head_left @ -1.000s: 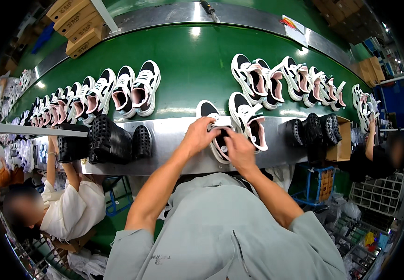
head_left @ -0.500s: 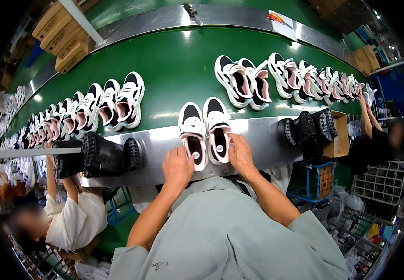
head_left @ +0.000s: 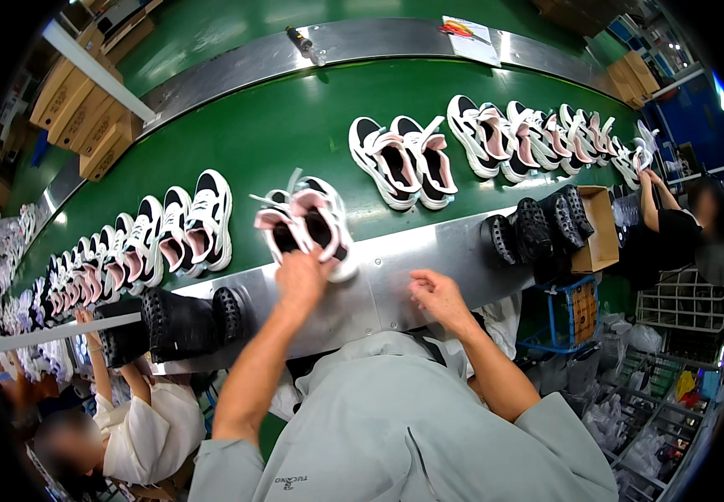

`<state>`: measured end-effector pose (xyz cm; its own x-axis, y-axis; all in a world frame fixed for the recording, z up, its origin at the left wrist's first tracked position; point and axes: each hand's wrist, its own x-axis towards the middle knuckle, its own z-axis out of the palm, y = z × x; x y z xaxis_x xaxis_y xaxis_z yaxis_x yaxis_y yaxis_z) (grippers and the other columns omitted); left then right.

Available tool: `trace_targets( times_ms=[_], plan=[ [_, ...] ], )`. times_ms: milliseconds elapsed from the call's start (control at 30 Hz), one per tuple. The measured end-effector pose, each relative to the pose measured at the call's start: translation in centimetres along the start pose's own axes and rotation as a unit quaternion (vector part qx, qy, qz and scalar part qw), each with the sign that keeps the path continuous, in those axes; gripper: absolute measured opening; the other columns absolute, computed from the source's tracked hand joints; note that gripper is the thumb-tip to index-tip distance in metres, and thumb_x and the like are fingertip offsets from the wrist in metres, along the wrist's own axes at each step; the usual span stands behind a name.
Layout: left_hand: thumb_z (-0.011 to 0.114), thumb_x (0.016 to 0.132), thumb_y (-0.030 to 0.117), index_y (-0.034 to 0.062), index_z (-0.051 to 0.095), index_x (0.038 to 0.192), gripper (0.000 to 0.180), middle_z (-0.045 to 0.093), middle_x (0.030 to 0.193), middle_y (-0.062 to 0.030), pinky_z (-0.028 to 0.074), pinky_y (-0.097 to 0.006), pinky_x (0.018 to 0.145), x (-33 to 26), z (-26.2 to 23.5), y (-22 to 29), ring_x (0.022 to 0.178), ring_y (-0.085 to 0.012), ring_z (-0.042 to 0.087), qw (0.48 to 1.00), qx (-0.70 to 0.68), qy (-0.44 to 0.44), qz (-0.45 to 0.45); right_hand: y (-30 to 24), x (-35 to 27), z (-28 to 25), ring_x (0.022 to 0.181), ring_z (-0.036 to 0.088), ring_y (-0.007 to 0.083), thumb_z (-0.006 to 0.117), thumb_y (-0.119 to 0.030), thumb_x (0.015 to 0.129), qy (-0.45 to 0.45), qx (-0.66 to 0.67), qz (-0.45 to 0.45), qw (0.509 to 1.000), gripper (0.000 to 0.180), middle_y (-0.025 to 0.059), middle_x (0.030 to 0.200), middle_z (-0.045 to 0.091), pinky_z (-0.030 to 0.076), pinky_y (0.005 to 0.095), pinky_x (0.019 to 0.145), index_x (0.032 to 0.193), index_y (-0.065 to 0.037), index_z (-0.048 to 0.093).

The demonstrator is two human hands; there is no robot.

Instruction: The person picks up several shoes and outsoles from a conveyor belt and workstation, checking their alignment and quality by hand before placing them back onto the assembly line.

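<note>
My left hand (head_left: 302, 283) grips a pair of black-and-white sneakers with pink lining by the heels. The left sneaker (head_left: 270, 219) and the right sneaker (head_left: 338, 219) sit close together, toes away from me, with a loose white lace sticking up. They are over the near edge of the green belt; whether they rest on it I cannot tell. Above the steel ledge (head_left: 374, 293), my right hand (head_left: 439, 297) is loosely curled with nothing in it, apart from the shoes.
More sneakers stand in rows on the green belt (head_left: 278, 125), left (head_left: 211, 219) and right (head_left: 385, 167). Black boots lie on the ledge at left (head_left: 174, 325) and right (head_left: 532, 230), beside a cardboard box (head_left: 598, 230). Co-workers reach in from both sides.
The pair has moved left and tilted, carried by my left hand. My right hand has let go of the right sneaker and stays behind over the ledge. The whole view has shifted slightly.
</note>
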<state>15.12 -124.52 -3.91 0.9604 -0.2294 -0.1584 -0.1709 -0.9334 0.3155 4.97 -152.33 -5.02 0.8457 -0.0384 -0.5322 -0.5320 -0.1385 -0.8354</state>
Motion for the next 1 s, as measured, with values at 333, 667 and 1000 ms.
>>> trace_targets(
  times_ms=[333, 667, 1000],
  plan=[
    [0.076, 0.084, 0.026, 0.0043, 0.067, 0.118, 0.042, 0.061, 0.125, -0.0236, 0.049, -0.048, 0.1, 9.1, -0.9, 8.5, 0.121, -0.04, 0.056, 0.98, -0.025, 0.044, 0.192, -0.8, 4.4, -7.6, 0.115, 0.057, 0.0384, 0.07, -0.01, 0.08, 0.228, -0.234, -0.168, 0.93, 0.062, 0.026, 0.131, 0.053, 0.049, 0.0424, 0.096, 0.137, 0.003, 0.05],
    [0.069, 0.077, 0.01, 0.0076, 0.066, 0.103, 0.026, 0.07, 0.092, -0.0175, 0.056, -0.052, 0.072, 13.4, 6.1, 13.9, 0.089, -0.0378, 0.07, 0.971, -0.13, 0.024, 0.199, -6.4, 15.8, -6.3, 0.095, 0.061, 0.0425, 0.072, -0.017, 0.085, 0.094, -0.481, -0.216, 0.844, 0.037, 0.0247, 0.107, 0.059, 0.05, 0.0489, 0.083, 0.119, -0.002, 0.066],
    [0.066, 0.083, 0.018, 0.0094, 0.061, 0.108, 0.027, 0.064, 0.103, -0.0151, 0.054, -0.046, 0.072, -10.9, 0.8, 7.8, 0.092, -0.0318, 0.064, 0.992, -0.124, -0.009, 0.038, -5.0, 0.4, 1.4, 0.084, 0.061, 0.0403, 0.08, -0.014, 0.08, -0.213, -0.48, -0.344, 0.778, 0.03, 0.0208, 0.095, 0.058, 0.05, 0.047, 0.074, 0.106, -0.002, 0.07]
  ],
)
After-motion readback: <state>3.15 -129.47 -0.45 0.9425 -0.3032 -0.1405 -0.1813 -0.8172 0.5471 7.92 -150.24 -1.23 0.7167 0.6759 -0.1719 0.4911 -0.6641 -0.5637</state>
